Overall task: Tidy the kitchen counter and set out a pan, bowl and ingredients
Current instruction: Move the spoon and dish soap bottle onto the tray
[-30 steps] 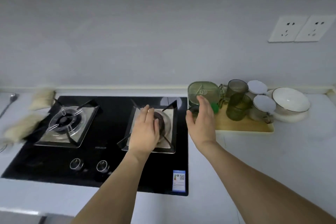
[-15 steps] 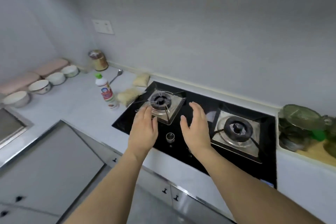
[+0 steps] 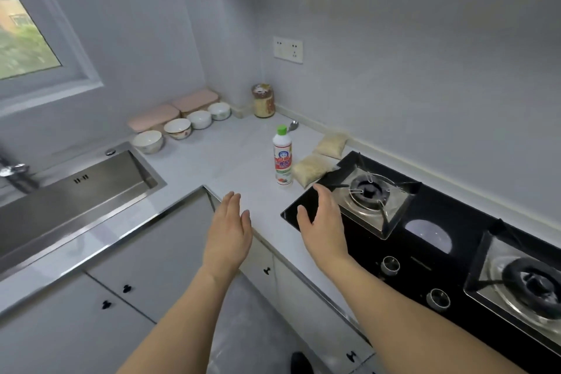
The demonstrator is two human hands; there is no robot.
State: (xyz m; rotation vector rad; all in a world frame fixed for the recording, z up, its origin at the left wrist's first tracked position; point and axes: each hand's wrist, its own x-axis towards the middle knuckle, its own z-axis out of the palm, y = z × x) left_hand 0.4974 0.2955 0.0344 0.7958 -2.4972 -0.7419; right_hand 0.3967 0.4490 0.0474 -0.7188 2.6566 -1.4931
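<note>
My left hand (image 3: 228,229) hovers with straight fingers over the counter's inner corner, holding nothing. My right hand (image 3: 322,222) is spread over the near left corner of the black gas hob (image 3: 425,249), also empty. Just beyond it stands a white bottle (image 3: 282,158) with a green cap. Two bags of pale grains (image 3: 310,169) (image 3: 331,144) lie beside the hob's left edge. Several white bowls (image 3: 177,127) line the back of the counter in front of two pink boxes (image 3: 154,120). A spoon (image 3: 293,125) lies behind the bottle.
A steel sink (image 3: 73,194) with a tap (image 3: 13,173) fills the left. A jar (image 3: 263,100) stands in the far corner under a wall socket (image 3: 287,49). The hob has two burners (image 3: 368,191) (image 3: 534,285) and knobs along its front. White cupboard doors (image 3: 121,291) lie below.
The view has swung left from the hob toward the corner counter and sink. Both hands moved left with it, from over the burners to the hob's left corner and counter edge.
</note>
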